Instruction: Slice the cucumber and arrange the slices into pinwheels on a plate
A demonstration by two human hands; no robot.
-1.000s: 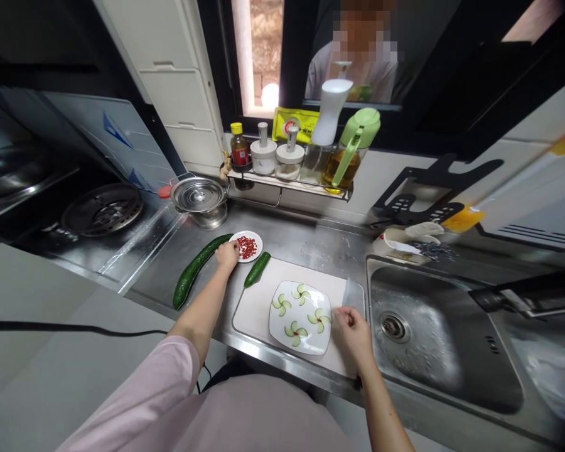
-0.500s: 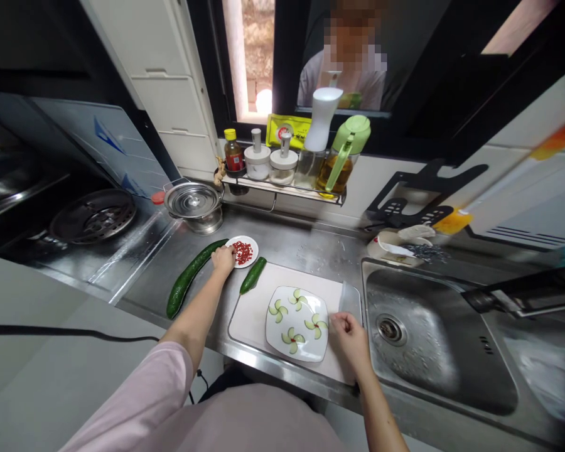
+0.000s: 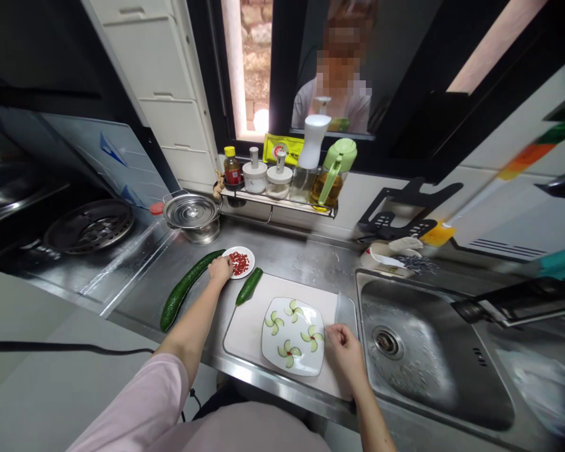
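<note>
My left hand (image 3: 220, 270) is at the left rim of a small white dish (image 3: 245, 252) of red bits (image 3: 240, 264), its fingers drawn together; whether a bit is between them cannot be seen. My right hand (image 3: 346, 347) hovers beside the right edge of a square white plate (image 3: 273, 362), with fingers curled and their tips pinched; anything inside is hidden. On that plate lie several pinwheels of cucumber slices (image 3: 289, 353), two with red at the centre. A cut cucumber piece (image 3: 249, 286) rests at the corner of the white cutting board (image 3: 245, 326). A long whole cucumber (image 3: 183, 295) lies left of the dish.
Right of the board is a steel sink (image 3: 419, 351) with a black faucet (image 3: 484, 304). Behind the counter hangs a rack (image 3: 268, 196) with seasoning jars and an oil bottle (image 3: 332, 176). A lidded steel pot (image 3: 195, 216) stands back left, near the stove burner (image 3: 91, 223).
The camera view has tilted slightly, so the scene sits lower in the picture. Both hands keep nearly the same places, the left at the dish and the right beside the plate.
</note>
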